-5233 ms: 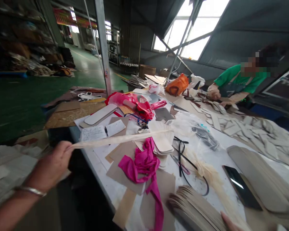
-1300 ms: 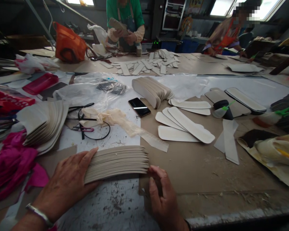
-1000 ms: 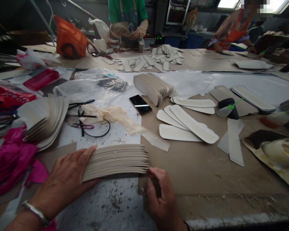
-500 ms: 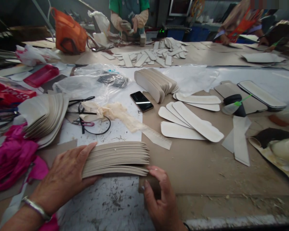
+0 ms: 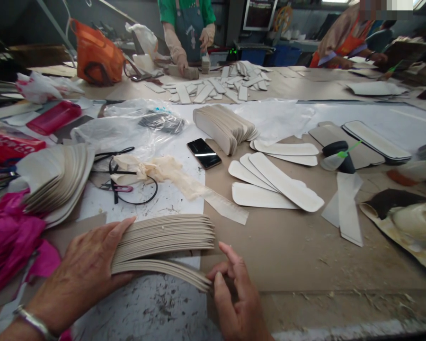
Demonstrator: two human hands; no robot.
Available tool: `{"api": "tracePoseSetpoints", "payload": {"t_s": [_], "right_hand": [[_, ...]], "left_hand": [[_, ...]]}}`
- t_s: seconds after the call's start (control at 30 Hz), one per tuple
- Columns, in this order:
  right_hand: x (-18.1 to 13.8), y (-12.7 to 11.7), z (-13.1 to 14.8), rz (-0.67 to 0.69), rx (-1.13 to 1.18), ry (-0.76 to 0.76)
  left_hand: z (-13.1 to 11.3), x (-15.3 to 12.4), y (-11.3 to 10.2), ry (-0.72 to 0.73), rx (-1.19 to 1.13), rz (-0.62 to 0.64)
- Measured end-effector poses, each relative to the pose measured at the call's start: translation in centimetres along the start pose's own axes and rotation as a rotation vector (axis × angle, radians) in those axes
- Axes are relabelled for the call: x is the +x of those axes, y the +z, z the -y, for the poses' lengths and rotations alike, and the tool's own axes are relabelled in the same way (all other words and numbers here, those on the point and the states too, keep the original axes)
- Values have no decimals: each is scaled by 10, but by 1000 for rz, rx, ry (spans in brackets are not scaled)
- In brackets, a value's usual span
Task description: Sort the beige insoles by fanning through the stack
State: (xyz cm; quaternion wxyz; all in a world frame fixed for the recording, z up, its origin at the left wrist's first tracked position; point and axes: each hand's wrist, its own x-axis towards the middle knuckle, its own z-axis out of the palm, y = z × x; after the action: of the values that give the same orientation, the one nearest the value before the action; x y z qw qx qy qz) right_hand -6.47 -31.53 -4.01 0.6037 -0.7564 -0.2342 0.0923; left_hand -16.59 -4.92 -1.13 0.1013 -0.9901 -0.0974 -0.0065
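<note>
A stack of thin beige strips [image 5: 163,234], perhaps cardboard, stands on edge over the table with its layers facing me. My left hand [image 5: 88,255] is closed around its left end, thumb on top and fingers underneath. At the right end the stack splits: several lower strips [image 5: 173,271] bend down, leaving a gap under the upper ones. My right hand [image 5: 236,293] has its thumb and a curled finger at the tips of these lower strips, with the index finger raised. How firmly it grips them is partly hidden.
Ahead lie a phone [image 5: 203,154], a second strip stack [image 5: 223,125] and loose white strips [image 5: 270,182]. On the left are a fanned pile of pieces [image 5: 57,175], magenta cloth [image 5: 14,241] and black cord [image 5: 142,202]. A person in an apron [image 5: 190,38] works across the table.
The lower strips have bent further down at the right end, widening the gap. My right index finger has lifted off them. The person opposite has lowered a hand to the table.
</note>
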Motion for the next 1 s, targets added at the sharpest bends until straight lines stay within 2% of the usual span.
{"api": "tracePoseSetpoints", "payload": {"t_s": [0.4, 0.73, 1.0], "right_hand": [[7, 2, -5, 11, -31, -46], [14, 4, -3, 51, 10, 19], [17, 7, -4, 18, -33, -3]], "left_hand": [[2, -3, 6, -22, -44, 21], [2, -5, 7, -38, -60, 43], [2, -5, 8, -31, -49, 30]]}}
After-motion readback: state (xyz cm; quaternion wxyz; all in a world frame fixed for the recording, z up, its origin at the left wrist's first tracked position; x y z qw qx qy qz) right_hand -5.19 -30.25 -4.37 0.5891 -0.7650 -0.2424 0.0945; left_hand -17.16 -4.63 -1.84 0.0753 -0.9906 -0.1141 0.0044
